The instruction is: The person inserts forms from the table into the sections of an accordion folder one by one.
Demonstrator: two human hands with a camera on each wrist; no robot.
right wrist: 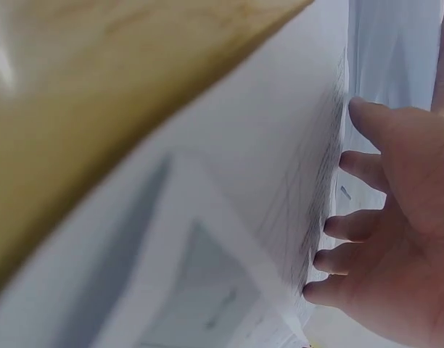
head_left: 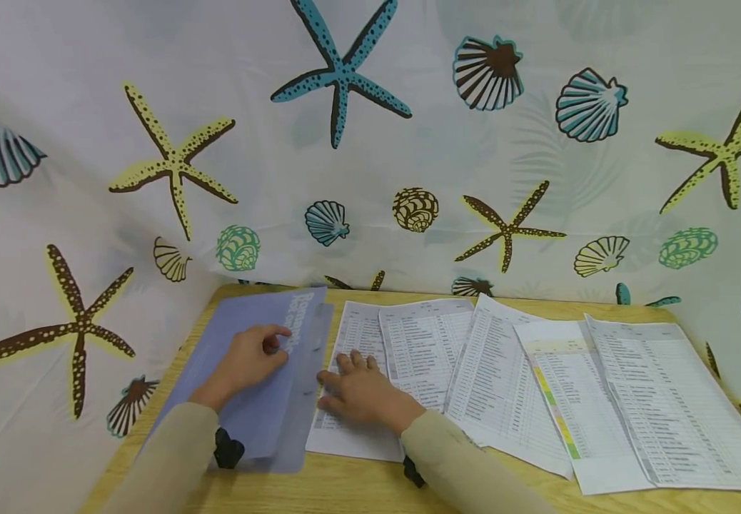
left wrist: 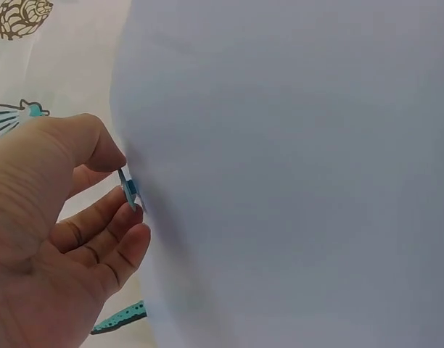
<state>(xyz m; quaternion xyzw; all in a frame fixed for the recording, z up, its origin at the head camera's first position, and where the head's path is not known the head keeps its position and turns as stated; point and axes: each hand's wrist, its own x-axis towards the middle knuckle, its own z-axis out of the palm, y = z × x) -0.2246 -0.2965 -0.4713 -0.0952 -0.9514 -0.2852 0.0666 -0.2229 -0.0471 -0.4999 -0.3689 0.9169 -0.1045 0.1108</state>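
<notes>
A translucent blue plastic folder [head_left: 261,421] lies on the left of the table, white lettering near its top right corner and its upper cover lifted slightly off the lower one. My left hand [head_left: 251,360] is over this cover, fingers curled. In the left wrist view, thumb and fingers pinch a small blue tab [left wrist: 129,190] at the cover's edge. Just right of the folder, my right hand [head_left: 364,391] rests with spread fingers on a printed sheet [head_left: 360,328]. The right wrist view shows its fingertips [right wrist: 343,225] right at the paper.
More printed sheets spread rightward, partly overlapping: one beside the right hand [head_left: 428,335], a slanted one [head_left: 492,378], one with a coloured strip [head_left: 592,414] and one at the far right [head_left: 672,400]. Behind the wooden table [head_left: 319,492] hangs a seashell-patterned cloth [head_left: 370,178].
</notes>
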